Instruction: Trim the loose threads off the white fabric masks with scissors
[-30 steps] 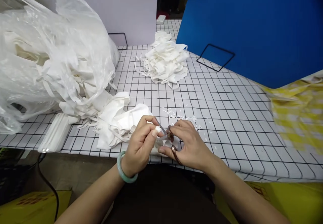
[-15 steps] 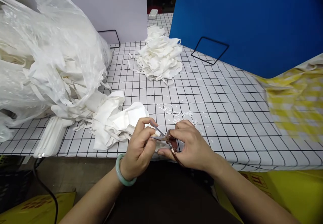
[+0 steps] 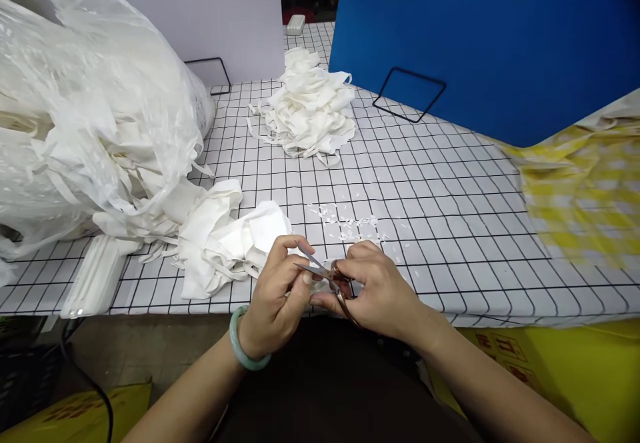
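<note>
My right hand [image 3: 383, 290] is closed around the handles of a pair of scissors [image 3: 320, 271], whose blades stand apart and point left. Beside the blades, my left hand [image 3: 280, 296], with a green bangle on its wrist, pinches a white cloth piece [image 3: 317, 287]; most of it is hidden behind the hands. Tiny white clippings [image 3: 347, 222] lie scattered on the table just beyond the scissors. Left of my left hand is a loose heap of white cloth pieces [image 3: 213, 243].
A large clear plastic bag [image 3: 145, 50] of white cloth fills the left. Farther back lies a pile of white pieces [image 3: 313, 113]. A white power strip [image 3: 95, 276] sits at the front edge. Lilac [image 3: 230, 16] and blue boards [image 3: 475, 36] stand behind; yellow checked cloth [image 3: 590, 196] lies right.
The view has shifted slightly. The scissors' blades have tilted a little, and my left thumb sits closer to them. Both hands keep nearly the same place and hold.
</note>
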`<state>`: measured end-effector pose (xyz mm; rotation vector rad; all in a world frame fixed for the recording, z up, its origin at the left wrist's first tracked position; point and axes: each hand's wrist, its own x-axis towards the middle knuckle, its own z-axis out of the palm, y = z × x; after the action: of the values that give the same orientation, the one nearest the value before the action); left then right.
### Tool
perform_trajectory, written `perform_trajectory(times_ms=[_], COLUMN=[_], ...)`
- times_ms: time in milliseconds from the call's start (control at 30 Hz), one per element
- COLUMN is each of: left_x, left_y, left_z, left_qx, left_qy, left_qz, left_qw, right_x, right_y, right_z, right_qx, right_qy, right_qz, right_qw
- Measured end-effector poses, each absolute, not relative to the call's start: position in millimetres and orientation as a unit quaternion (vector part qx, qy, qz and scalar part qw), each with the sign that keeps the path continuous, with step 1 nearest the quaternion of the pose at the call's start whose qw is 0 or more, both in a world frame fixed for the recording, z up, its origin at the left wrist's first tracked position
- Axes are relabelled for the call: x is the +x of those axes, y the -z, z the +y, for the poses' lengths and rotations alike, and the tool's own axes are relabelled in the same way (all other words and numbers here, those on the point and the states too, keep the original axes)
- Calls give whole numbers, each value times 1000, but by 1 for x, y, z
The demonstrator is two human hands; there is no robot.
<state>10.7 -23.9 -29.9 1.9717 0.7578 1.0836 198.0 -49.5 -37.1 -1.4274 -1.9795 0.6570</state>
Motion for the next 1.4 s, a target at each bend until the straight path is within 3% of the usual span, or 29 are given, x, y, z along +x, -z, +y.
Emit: perform_trajectory(times_ms=[333,567,767,900,1000,1067,1167,1267,1400], left_x=[30,16,-62,-91,-97,-96,-84,-63,-24], left_y=[44,36,4,-6,-42,-79,-131,-152,-150], left_z=[-20,-12,-8,-6,4,13,29,51,101], left_qx=[794,781,651,639,609,604,605,591,586], left_qy=[-379,-350,-506,-513,-575,-642,-694,-680,-642], left_qz=[253,279,370,420,402,341,264,245,218], left_qw=[404,436,428,390,371,327,288,359,445], right_x=[212,235,228,196,193,197,199,193,189], right_y=[65,69,68,72,37,-5,-70,-115,-136], right_z=[-70,-72,-69,-59,-36,-14,19,47,89], right_qx=[-619,-675,-612,-547,-521,-452,-355,-332,-345], right_qy=[-205,-343,-293,-341,-493,-551,-520,-471,-369], right_qz=[-693,-568,-663,-705,-613,-558,-548,-568,-586], right_qw=[308,321,316,295,331,426,551,588,634])
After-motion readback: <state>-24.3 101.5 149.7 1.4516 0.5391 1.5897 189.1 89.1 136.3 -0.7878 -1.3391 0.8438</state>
